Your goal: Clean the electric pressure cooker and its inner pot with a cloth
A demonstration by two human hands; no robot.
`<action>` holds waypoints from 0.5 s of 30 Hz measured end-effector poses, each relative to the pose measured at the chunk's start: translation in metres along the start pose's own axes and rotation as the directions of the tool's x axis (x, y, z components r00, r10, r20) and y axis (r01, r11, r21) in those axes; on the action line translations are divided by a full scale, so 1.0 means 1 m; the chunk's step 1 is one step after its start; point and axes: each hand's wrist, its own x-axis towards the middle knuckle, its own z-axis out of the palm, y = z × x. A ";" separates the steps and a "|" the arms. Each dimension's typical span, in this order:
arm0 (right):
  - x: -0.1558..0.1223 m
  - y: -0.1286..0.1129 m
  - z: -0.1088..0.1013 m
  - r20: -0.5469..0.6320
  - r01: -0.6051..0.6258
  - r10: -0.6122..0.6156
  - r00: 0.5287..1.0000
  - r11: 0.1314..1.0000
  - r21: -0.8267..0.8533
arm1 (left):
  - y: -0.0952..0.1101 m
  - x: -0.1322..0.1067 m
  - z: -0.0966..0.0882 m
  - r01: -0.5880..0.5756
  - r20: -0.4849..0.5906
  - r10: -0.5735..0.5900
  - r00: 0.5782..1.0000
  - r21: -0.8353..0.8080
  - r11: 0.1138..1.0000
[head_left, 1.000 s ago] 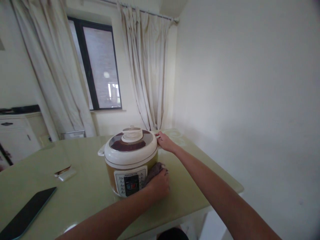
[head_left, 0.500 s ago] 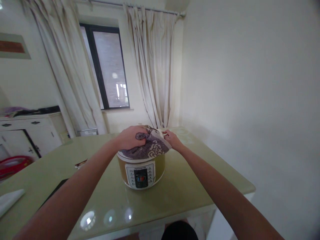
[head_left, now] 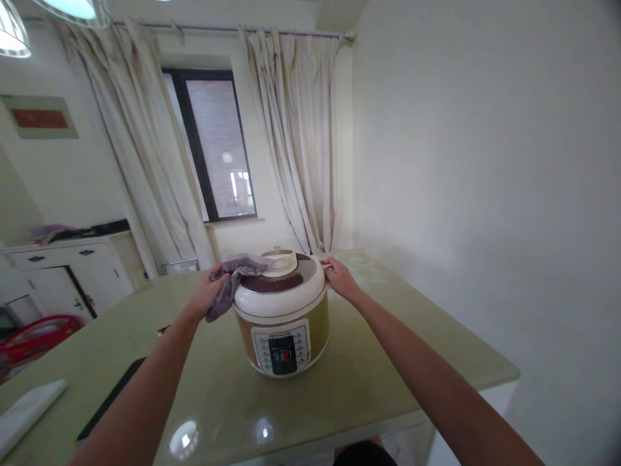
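Observation:
An electric pressure cooker (head_left: pixel 284 317) with a white lid rim, brown and grey top and front control panel stands upright on the green table. My left hand (head_left: pixel 209 292) is closed on a purple-grey patterned cloth (head_left: pixel 233 281), bunched at the cooker's left side, with one end lying over the lid near its raised white handle (head_left: pixel 279 262). At the right edge of the lid, my right hand (head_left: pixel 338 277) is closed around a small pale side handle (head_left: pixel 326 264) of the cooker; its fingers are partly hidden.
The glossy green table (head_left: pixel 388 362) meets a white wall on the right. On its left lie a dark flat object (head_left: pixel 109 398) and a white flat object (head_left: pixel 29 414). A white cabinet (head_left: pixel 72 259) and a red basin (head_left: pixel 39 336) are beyond at the left.
My left hand has drawn the cloth off the lid to the left, uncovering the lid top. My right hand stays at the cooker's right side. The view has tilted up slightly.

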 end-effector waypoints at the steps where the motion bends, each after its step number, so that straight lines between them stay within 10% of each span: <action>1: 0.000 0.000 0.001 0.003 -0.006 0.006 1.000 1.000 0.011 | 0.002 -0.004 0.000 -0.048 -0.015 0.049 0.999 0.048 0.998; 6: -0.001 -0.002 0.002 -0.005 -0.031 0.031 1.000 1.000 0.000 | 0.054 -0.035 0.009 -0.497 0.207 0.452 0.867 0.392 0.774; 11: -0.004 -0.002 -0.002 0.021 -0.006 0.005 1.000 1.000 0.031 | 0.136 -0.060 0.048 -0.730 0.493 0.540 0.682 0.505 0.460; 15: -0.005 0.002 -0.006 0.035 0.073 -0.073 0.997 0.997 0.008 | 0.176 -0.066 0.087 -0.705 0.548 0.444 0.709 0.579 0.410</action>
